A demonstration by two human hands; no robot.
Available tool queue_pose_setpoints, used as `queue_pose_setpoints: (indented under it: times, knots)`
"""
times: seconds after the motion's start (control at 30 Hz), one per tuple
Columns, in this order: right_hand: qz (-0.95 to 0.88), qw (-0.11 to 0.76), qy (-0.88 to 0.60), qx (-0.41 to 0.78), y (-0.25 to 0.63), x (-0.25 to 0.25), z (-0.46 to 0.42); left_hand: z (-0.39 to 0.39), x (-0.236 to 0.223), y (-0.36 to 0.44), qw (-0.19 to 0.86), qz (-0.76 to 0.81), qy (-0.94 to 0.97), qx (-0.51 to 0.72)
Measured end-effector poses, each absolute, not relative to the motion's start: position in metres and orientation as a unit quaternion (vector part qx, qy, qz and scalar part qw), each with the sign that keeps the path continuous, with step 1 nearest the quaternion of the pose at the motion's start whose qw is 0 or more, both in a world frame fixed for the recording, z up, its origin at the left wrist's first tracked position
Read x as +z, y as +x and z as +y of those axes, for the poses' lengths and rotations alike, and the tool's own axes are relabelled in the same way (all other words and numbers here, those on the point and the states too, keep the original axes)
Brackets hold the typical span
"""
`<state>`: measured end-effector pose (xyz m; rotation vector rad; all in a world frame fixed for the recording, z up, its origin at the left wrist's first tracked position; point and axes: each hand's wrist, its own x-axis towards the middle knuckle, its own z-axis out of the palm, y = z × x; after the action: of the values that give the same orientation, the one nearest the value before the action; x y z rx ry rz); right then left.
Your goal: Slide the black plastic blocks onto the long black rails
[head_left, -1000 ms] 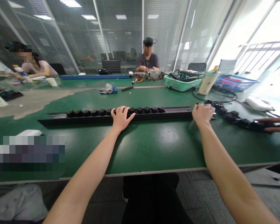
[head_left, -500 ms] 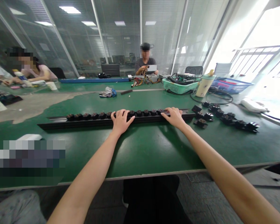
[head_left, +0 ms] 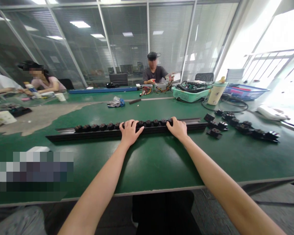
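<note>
Left hand [head_left: 129, 132]: half-open, fingers spread over round black parts [head_left: 103, 127], no clear grip
Right hand [head_left: 176, 128]: half-open, fingertips resting on the row's right end
Placement: both palms down, nicely spread along the black rail [head_left: 88, 137]

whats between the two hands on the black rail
The head view shows a row of dark round parts sitting on the black rail between the left hand and the right hand.

Both forearms reached forward and angled inward, the left hand [head_left: 130, 132] and the right hand [head_left: 177, 128] lying near each other on the long black rail [head_left: 88, 137], fingers curved down onto it, wrists bent slightly and held just behind it
</note>
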<state>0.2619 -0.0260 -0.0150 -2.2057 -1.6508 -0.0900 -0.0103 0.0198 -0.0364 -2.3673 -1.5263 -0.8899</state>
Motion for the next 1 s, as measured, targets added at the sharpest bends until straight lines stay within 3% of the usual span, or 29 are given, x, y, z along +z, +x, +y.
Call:
queue_pose_setpoints:
  times: [1.0]
  knots:
    - [-0.569,0.297,-0.766,-0.042,0.274,-0.031,-0.016,0.018,-0.035,-0.007,0.083,-0.516,-0.797,-0.302]
